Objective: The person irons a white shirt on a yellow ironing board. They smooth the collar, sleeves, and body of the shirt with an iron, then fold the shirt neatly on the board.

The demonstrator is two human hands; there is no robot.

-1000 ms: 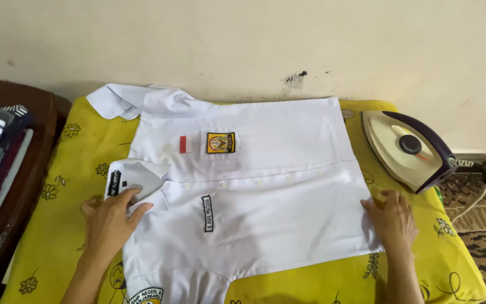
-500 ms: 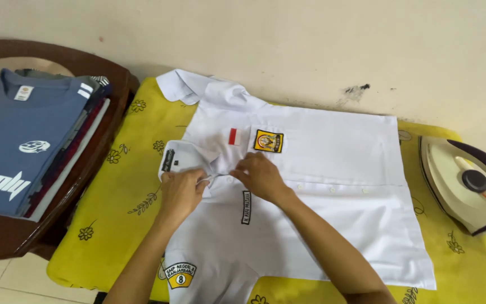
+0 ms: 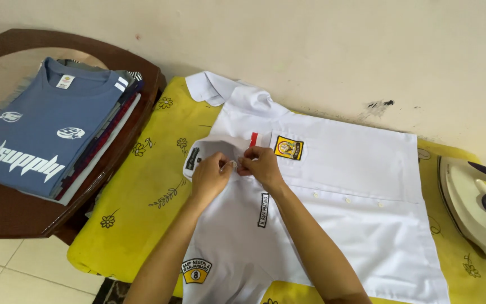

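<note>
Both hands, apart at the shirt's edges a second ago, now meet at the collar. Left hand (image 3: 210, 175) and right hand (image 3: 261, 164): fingertips pinched together on the placket's top button. White school shirt (image 3: 338, 186): flat on yellow cloth (image 3: 142, 197). Iron (image 3: 479, 205) at right; folded clothes (image 3: 46, 135) at left.

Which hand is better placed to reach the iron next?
Right, likely. The iron sits at the far right edge of the yellow cloth, on the right hand's side; the left hand would have to cross over. Both pinch the white shirt near its collar.
</note>
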